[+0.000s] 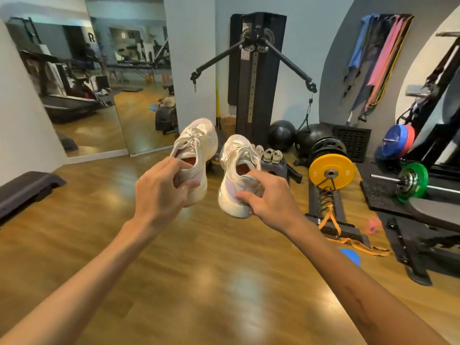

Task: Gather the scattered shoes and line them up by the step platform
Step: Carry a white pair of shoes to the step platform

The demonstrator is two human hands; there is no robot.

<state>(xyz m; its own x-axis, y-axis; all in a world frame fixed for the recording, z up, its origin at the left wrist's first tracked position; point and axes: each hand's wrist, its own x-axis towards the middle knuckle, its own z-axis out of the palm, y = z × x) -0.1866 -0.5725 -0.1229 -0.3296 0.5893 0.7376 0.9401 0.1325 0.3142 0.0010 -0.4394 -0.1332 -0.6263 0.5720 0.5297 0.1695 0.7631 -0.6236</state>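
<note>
Shoes, head view: two cream sneakers in the air, heels toward the camera, toes pointing away, mid-room over the wooden floor (174, 257).
Left sneaker (196, 143): held by left hand (159, 188), fingers curled over the heel collar, thumb on the heel side.
Right sneaker (236, 170): held by right hand (268, 195), fingers hooked into the heel opening, thumb clamped on the outer heel.
Hands: both clamped on a shoe, neither free.
Step platform (278, 168): small dark stool-like step ahead, near the cable machine (256, 78); judged to be the target, though a second low dark platform (27, 188) sits at far left by the wall.
Already placed: pale greenish pair (273, 155) on top of the step, side by side; more pale shoe toes (257, 149) just behind the right sneaker, partly hidden, count unclear.
Done so far: at least one pair parked at the step; cream pair picked up, well apart from the step.
Left to do: carry cream pair over, set down beside the others, toes aligned; judged roughly midway or later.
Other strays: none seen on open floor; shoe-like shapes in the mirror (104, 78) too blurred to tell.
Clutter near target: yellow weight plate (331, 173), black balls (282, 135), orange strap (348, 240) on the floor right of the path.
</note>
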